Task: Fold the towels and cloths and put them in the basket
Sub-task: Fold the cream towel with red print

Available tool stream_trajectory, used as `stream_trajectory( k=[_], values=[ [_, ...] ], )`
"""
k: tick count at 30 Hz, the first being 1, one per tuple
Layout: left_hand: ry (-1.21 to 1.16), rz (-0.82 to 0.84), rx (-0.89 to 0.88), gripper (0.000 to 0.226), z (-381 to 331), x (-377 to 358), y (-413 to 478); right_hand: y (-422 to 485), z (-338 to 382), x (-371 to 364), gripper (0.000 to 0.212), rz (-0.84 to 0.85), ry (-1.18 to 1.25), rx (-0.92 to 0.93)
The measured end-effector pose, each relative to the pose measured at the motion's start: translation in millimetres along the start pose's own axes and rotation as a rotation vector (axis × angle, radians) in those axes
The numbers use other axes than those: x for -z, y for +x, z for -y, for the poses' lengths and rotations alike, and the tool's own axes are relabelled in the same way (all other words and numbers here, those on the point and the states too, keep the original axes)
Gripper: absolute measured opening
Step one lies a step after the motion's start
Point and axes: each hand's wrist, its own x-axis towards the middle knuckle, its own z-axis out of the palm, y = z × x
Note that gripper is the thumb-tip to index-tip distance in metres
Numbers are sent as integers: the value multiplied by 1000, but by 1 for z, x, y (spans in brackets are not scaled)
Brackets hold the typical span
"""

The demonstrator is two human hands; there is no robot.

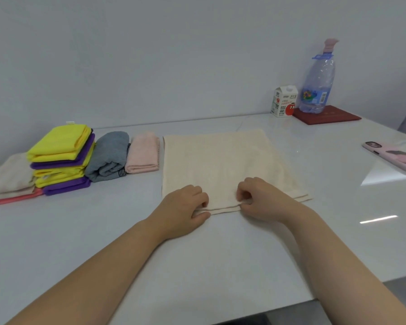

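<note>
At the far left of the white tabletop (pixel 197 266) lies a folded beige towel (pixel 7 177) with a coral cloth (pixel 17 198) showing under its near edge. Just beside it stands a stack of folded yellow and purple cloths (pixel 61 156). Next come a folded grey towel (pixel 108 156) and a folded pink towel (pixel 143 152), touching each other.

The cream towel (pixel 220 160) lies flat in the middle of the tabletop, doubled over, with two layered edges at the near side. The left hand (pixel 185 207) grips that near edge, its fingers (pixel 203 200) curled on top and the thumb at the hem. The right hand (pixel 260 200) pinches the same edge just beside it, fingers (pixel 243 195) curled together on the cloth.

Farther right, by the wall, an apple juice carton (pixel 284 102) stands beside a clear water bottle (pixel 318 85), which rests on a dark red booklet (pixel 326 117). A phone in a pink case (pixel 394 156) lies at the right edge.
</note>
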Motion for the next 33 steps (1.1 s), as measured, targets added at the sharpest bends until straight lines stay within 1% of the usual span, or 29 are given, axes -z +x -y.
stream_trajectory(
  k=[3, 7, 12, 14, 16, 17, 18, 21, 22, 23, 24, 25, 26, 27, 28, 29, 30, 31, 33],
  values=[
    [-11, -15, -11, 29, 2, -3, -1, -3, -1, -1, 23, 7, -56, -24],
    [-17, -46, -24, 24, 0, -4, 0, -1, -5, -1, 21, -39, -248, -108],
    [-52, -69, -15, 9, -1, -5, 0, -10, -10, 11, 18, -54, -487, -277],
    [-71, -76, 6, 9, -1, -4, 0, -12, -12, 21, 19, -109, -511, -358],
    [-83, -70, 19, 8, -2, -4, 0, -13, -13, 26, 20, -214, -574, -401],
    [-85, -64, 25, 8, -2, -4, 0, -13, -13, 27, 20, -241, -624, -409],
    [-89, -50, 34, 8, -3, -3, 0, -14, -12, 25, 20, -220, -659, -424],
    [-167, 62, 120, 8, -4, 7, 3, -20, -12, 20, 21, -42, -626, -514],
    [-226, 118, 173, 11, -4, 11, 6, -19, -11, 22, 20, -42, -592, -536],
    [-281, 137, 228, 17, -5, 16, 11, -17, -9, 24, 20, -88, -559, -543],
    [-316, 117, 281, 21, -5, 18, 16, -13, -6, 24, 21, -164, -514, -537],
    [-299, 71, 324, 23, -4, 18, 22, -9, -2, 22, 23, -237, -456, -514],
    [-217, 42, 345, 25, -3, 16, 28, -5, 2, 17, 28, -287, -397, -469],
    [-100, 69, 353, 31, -2, 12, 33, 0, 5, 11, 33, -268, -370, -421],
    [13, 171, 361, 42, -2, 6, 36, 3, 6, 4, 40, -174, -361, -399],
    [84, 300, 373, 50, -2, 0, 37, 4, 5, -2, 46, -47, -344, -411],
    [112, 409, 393, 54, -3, -3, 38, 5, 3, -4, 48, 65, -329, -438],
    [112, 478, 415, 56, -4, -6, 37, 5, 1, -3, 48, 119, -315, -454],
    [109, 507, 405, 59, -8, -6, 34, 3, 1, 7, 42, 89, -331, -455]
  ],
)
